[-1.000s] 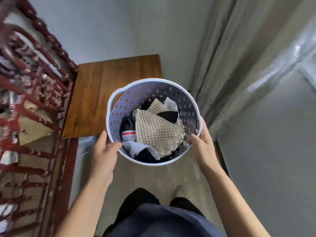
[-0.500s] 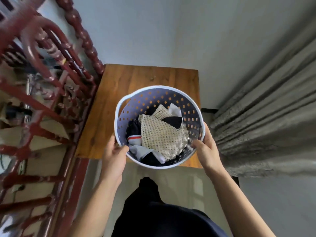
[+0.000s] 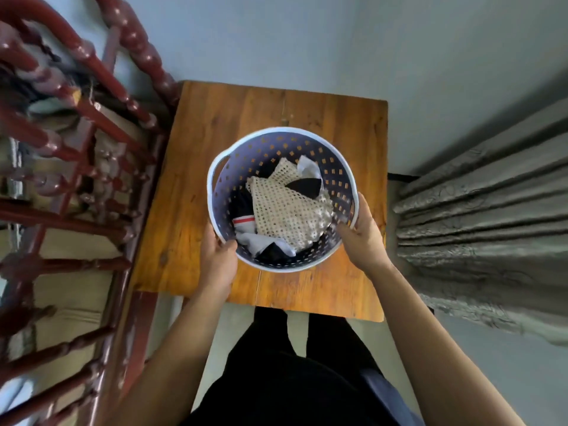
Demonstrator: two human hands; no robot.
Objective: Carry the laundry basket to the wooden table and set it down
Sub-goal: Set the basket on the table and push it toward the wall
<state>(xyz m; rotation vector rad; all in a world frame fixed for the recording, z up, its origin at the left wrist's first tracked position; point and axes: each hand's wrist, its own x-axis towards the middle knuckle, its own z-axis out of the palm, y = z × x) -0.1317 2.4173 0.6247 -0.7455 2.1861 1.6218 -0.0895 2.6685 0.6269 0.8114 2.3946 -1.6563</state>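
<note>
A round pale-blue laundry basket (image 3: 270, 149) with square holes holds a cream mesh garment (image 3: 285, 210) and dark and white clothes. It is over the middle of the wooden table (image 3: 215, 124); I cannot tell whether its base touches the top. My left hand (image 3: 219, 259) grips the rim at the near left. My right hand (image 3: 362, 232) grips the rim at the near right, thumb inside the basket.
A dark red carved wooden frame (image 3: 92, 167) stands close against the table's left side. Grey pleated curtains (image 3: 479, 216) hang to the right. A pale wall (image 3: 307, 41) is behind the table. My legs in dark trousers (image 3: 295, 364) are at the table's near edge.
I have walked up to the table. The basket has moved forward from the table's near edge to over its middle, with both hands still on the rim.
</note>
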